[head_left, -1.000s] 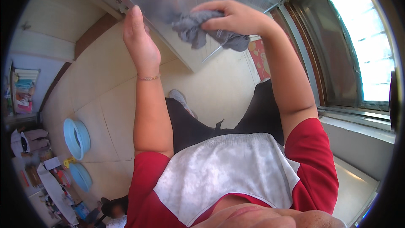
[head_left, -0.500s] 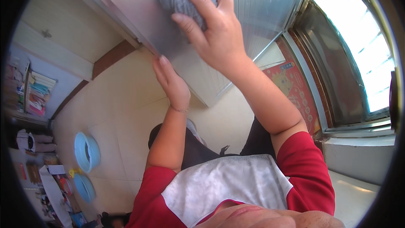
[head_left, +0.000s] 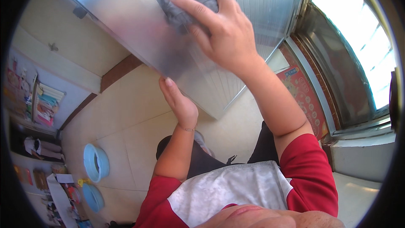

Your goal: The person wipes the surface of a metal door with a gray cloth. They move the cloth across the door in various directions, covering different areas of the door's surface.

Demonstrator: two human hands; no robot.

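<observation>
In my right hand (head_left: 230, 33) is a bunched grey cloth (head_left: 187, 4), pressed against a silvery door panel (head_left: 135, 21). The fingers lie spread over the cloth, and part of it is hidden beneath them. Lower down, my left hand (head_left: 182, 105) rests its fingertips at the panel's edge, with fingers stretched out and nothing held in them. Smooth and shiny on its left part, the panel turns ribbed (head_left: 253, 4) toward the right. A blurred reddish reflection shows in it.
To the right is a bright window (head_left: 358, 38) with a metal frame. A red printed mat (head_left: 303, 97) lies below it. Two light blue basins (head_left: 96, 162) stand on the tiled floor (head_left: 122, 139) at the left, near cluttered shelves (head_left: 46, 101).
The right hand and cloth have shifted slightly down and right across the panel. The left hand sits lower and farther right, still at the edge. The whole view has shifted a little.
</observation>
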